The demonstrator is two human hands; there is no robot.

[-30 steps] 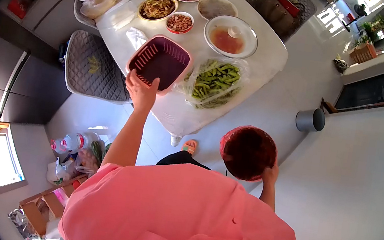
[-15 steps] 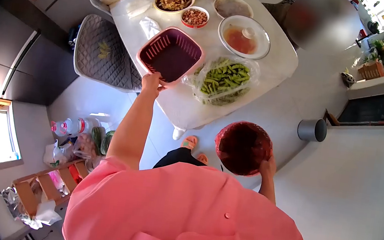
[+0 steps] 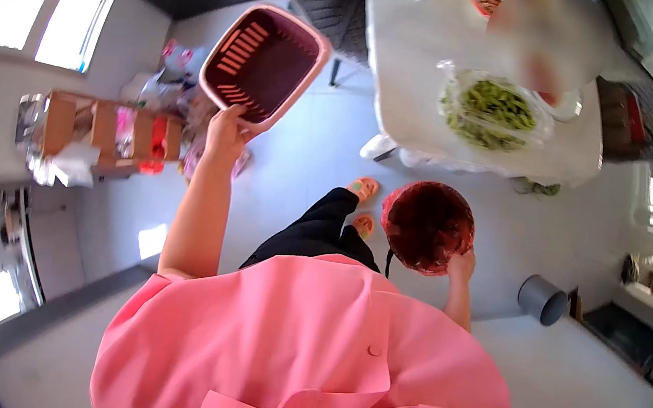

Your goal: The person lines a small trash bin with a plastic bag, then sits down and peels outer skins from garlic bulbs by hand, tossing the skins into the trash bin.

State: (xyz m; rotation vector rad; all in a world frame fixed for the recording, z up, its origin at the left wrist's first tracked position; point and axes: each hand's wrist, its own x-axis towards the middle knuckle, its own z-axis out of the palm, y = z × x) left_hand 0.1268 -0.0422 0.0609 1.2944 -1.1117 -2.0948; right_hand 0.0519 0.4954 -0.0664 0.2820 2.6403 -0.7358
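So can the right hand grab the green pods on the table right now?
Probably not as it is: the right hand is taken up holding the red container, and clear plastic seems to cover part of the green pods.

Location type: home, dining area.
Covered table (image 3: 413, 66), upper right, bears food dishes (image 3: 487, 2) and bagged green pods (image 3: 498, 111). Quilted chair (image 3: 321, 3) at upper centre; window (image 3: 16, 8) at upper left.

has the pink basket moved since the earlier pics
Yes, left: the pink basket overlapped the table before, and now the left hand holds it out over the floor, beyond the table's left edge.
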